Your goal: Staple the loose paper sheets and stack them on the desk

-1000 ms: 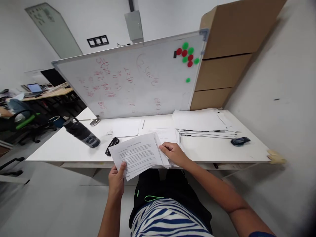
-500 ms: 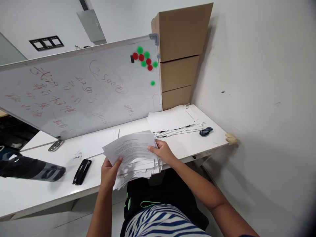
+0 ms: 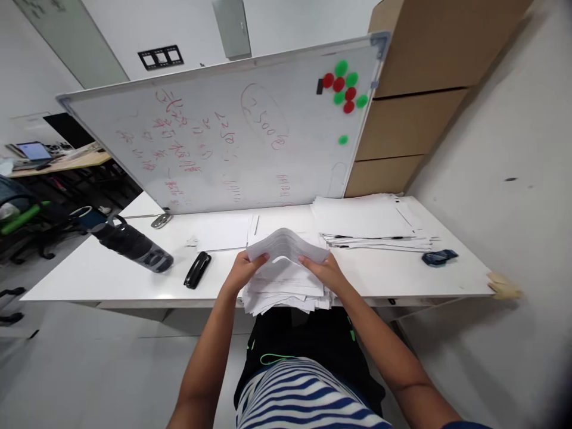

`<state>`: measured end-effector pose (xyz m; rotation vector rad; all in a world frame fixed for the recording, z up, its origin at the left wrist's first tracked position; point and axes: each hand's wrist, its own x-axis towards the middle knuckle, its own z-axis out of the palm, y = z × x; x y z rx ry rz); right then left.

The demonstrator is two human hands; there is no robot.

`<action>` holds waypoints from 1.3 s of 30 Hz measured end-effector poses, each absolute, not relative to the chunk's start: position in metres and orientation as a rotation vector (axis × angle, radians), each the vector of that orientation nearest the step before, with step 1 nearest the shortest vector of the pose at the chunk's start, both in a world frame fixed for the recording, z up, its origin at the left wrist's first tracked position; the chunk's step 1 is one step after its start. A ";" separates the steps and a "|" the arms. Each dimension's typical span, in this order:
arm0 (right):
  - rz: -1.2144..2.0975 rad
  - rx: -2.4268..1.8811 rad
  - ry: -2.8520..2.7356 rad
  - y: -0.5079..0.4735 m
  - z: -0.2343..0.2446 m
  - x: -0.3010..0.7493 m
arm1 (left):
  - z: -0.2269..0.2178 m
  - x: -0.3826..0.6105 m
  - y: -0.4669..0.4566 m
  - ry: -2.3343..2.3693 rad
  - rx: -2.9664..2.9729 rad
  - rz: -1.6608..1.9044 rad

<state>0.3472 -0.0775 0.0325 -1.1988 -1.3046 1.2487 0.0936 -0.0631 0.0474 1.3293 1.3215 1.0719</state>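
Observation:
Between my two hands a printed sheet of paper (image 3: 286, 241) arches upward in the middle; I cannot tell whether it is one sheet or more. My left hand (image 3: 243, 269) pinches its left side, thumb on top. On its right side my right hand (image 3: 326, 271) grips it the same way. Directly below lies a thick, uneven stack of papers (image 3: 283, 292) at the table's front edge. A black stapler (image 3: 197, 270) rests to the left of my left hand. Behind the stack are more white sheets (image 3: 226, 231) on the white table (image 3: 116, 280).
A dark water bottle (image 3: 134, 245) stands at the left, near a computer mouse (image 3: 161, 221). At the back right is a wide paper pile (image 3: 361, 217), with a dark blue object (image 3: 440, 257) beside it. A whiteboard (image 3: 250, 161) and cardboard boxes (image 3: 406, 125) line the back.
My view has swung left, showing more of the room. The sheet, tilted and flatter before, now bends up in the middle between both hands, and my right hand has moved down its right side.

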 end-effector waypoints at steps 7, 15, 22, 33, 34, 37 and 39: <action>1.124 -1.311 -1.241 -0.073 0.033 0.344 | 0.054 0.100 -0.053 1.211 1.266 1.115; 1.077 -1.368 -1.198 -0.080 0.024 0.349 | 0.041 0.106 -0.057 1.318 1.471 1.076; 1.043 -1.362 -1.221 -0.090 0.029 0.353 | 0.050 0.106 -0.070 1.397 1.434 1.100; 1.504 -1.284 -1.032 -0.128 0.025 0.374 | 0.065 0.108 -0.120 1.340 1.087 0.911; 1.499 -1.295 -1.022 -0.130 0.022 0.373 | 0.063 0.109 -0.122 1.351 1.089 0.911; 1.475 -1.310 -1.022 -0.134 0.017 0.371 | 0.058 0.111 -0.123 1.361 1.116 0.913; 1.465 -1.315 -1.032 -0.135 0.017 0.372 | 0.057 0.111 -0.125 1.358 1.140 0.918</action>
